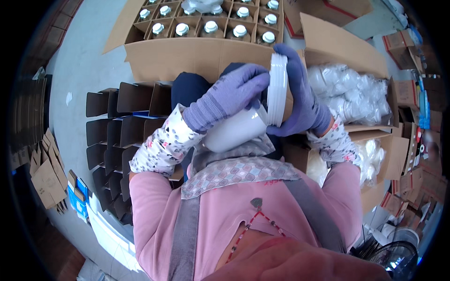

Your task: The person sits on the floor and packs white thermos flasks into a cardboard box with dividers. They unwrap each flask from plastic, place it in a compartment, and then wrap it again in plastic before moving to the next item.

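A smooth white cylindrical container point(236, 131) lies tilted over my lap, against the apron. At its upper right end is a wide, ribbed white round piece point(277, 89), like a lid or a stack of lids. My right hand point(302, 93), in a purple glove, wraps round the far side of this ribbed piece, thumb below and fingers over its top. My left hand point(234, 93), gloved alike, is closed over the container's upper end, its fingertips against the ribbed piece. Whether the ribbed piece is joined to the container is hidden by my fingers.
Ahead stands an open carton point(173, 58) with dividers and several white-capped clear bottles point(211, 29). At right, a carton holds clear plastic-wrapped items point(347, 91); another below holds white bagged things point(370, 157). Brown cardboard dividers point(112, 140) stand left. A fan point(393, 257) is lower right.
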### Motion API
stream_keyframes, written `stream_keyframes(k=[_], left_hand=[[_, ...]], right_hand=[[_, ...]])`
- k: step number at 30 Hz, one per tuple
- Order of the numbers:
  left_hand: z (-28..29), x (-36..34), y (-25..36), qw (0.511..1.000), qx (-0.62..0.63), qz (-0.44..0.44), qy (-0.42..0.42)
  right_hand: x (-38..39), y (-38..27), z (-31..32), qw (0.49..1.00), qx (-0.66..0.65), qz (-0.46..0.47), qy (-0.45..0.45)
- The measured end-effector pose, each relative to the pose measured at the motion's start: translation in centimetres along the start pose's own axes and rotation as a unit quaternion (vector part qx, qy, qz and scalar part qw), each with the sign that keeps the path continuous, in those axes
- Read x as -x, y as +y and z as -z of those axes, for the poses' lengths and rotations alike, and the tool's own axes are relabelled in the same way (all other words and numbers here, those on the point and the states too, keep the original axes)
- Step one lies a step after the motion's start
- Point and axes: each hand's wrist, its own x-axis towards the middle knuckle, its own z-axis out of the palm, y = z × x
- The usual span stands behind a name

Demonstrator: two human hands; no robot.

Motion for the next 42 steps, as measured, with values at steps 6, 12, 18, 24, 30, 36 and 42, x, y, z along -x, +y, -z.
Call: stream_keyframes(k=[6, 12, 18, 24, 30, 36, 42], left_hand=[[0.1, -0.8, 0.1, 0.998, 0.061, 0.032, -0.002], [0.6, -2.0, 0.1, 0.918, -0.21, -0.314, 0.123], [3.0, -0.2, 1.5, 0.701, -0.547, -0.439, 0.126], [4.1, 8.9, -8.2, 0.973, -0.164, 0.121, 0.108], [3.0, 10.3, -10.1, 0.983, -0.022, 0.077, 0.163], [5.3, 10.6, -12.4, 0.984, 0.092, 0.113, 0.1], [2.6, 12.5, -11.6, 0.958, -0.077, 0.036, 0.273]], right_hand=[[-0.8, 1.0, 0.3, 0.996, 0.062, 0.061, 0.018], [-0.8, 3.0, 0.7, 0.999, 0.017, -0.03, 0.035], [-1.0, 4.0, 2.2, 0.838, -0.448, -0.311, -0.031], [4.0, 4.8, -4.0, 0.905, -0.232, -0.304, -0.186], [2.9, 3.1, -3.9, 0.939, -0.124, -0.203, -0.249], [1.1, 1.2, -5.0, 0.97, -0.094, -0.015, -0.222], [1.3, 1.1, -0.6, 0.759, -0.266, -0.438, -0.402]])
